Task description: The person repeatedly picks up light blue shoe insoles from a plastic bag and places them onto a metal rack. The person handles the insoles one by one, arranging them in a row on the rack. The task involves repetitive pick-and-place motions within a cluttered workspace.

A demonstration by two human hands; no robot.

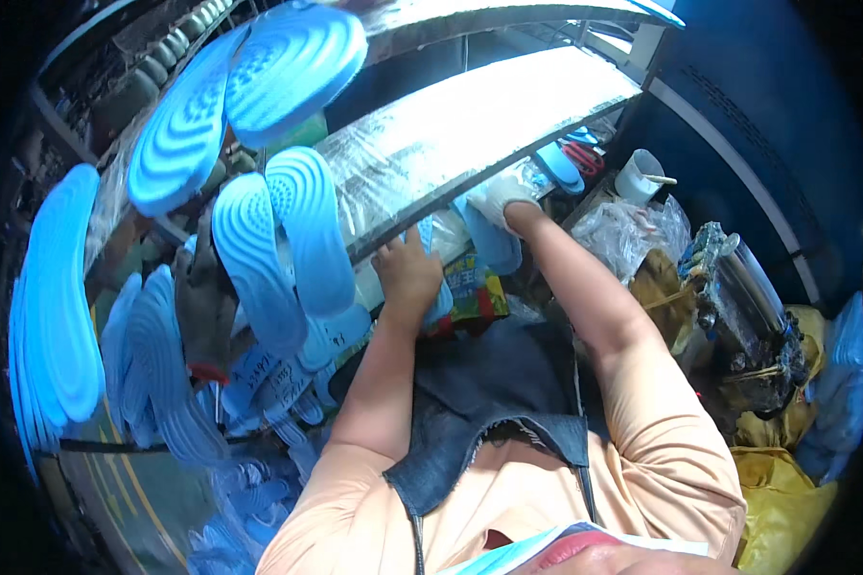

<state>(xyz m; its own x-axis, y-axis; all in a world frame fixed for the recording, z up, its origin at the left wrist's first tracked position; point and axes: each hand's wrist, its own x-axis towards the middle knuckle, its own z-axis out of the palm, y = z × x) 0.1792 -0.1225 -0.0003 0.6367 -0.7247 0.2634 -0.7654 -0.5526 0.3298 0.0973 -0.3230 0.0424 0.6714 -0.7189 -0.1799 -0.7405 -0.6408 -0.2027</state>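
Beneath the front edge of a bright, film-covered shelf (489, 115), both hands are at work. My left hand (409, 271), bare, is curled with its fingertips hidden under the shelf; a narrow blue shoe sole (440, 301) shows along its side, in its grip. My right hand (501, 199) wears a white glove and closes on the top of another blue shoe sole (495, 241), which hangs down toward me. Glare and shade blur the gloved fingers. Just below the hands sits a colourful printed packet (475, 290).
Large blue soles (297, 72) stand on racks at the left, with more soles (244, 259) nearer. A dark glove (206, 297) hangs among them. At right are a white bucket (640, 175) with a brush, clear plastic bags (633, 228), a glue-caked container (753, 297) and a yellow sack (777, 508).
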